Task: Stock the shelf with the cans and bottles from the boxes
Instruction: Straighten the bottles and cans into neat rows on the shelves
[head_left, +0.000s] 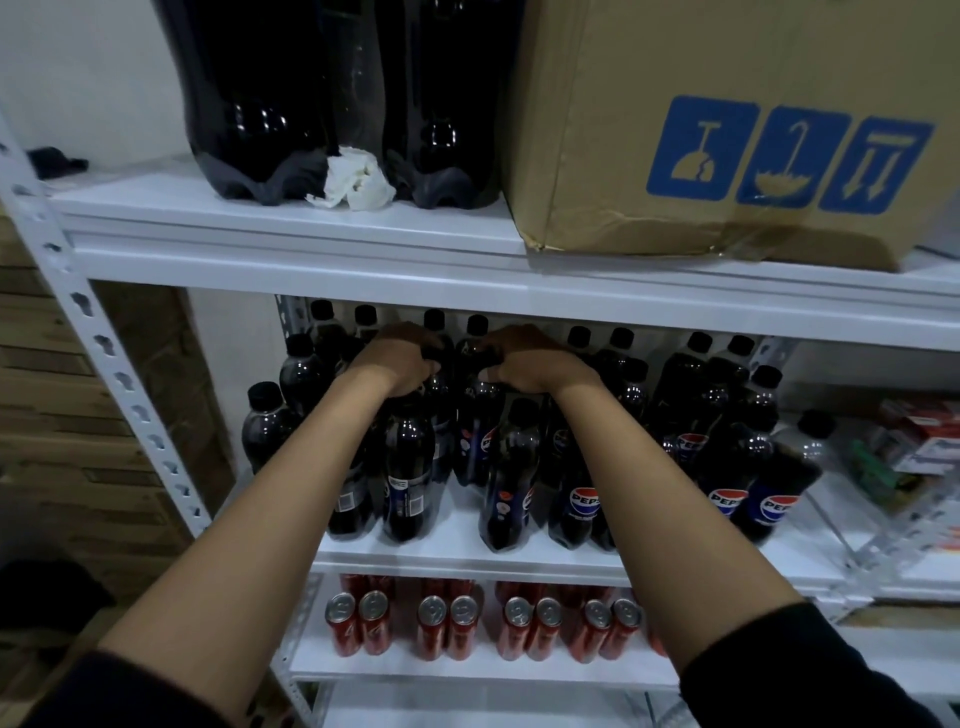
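The middle shelf was already largely filled with cola bottles, and red cans were lined along the front edge of the shelf below. The left hand and right hand were each curled around a bottle top mid-shelf. A cardboard box remained on the top shelf.

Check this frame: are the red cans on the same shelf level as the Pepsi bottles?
No, the red cans stand on the level directly below the one holding the Pepsi bottles.
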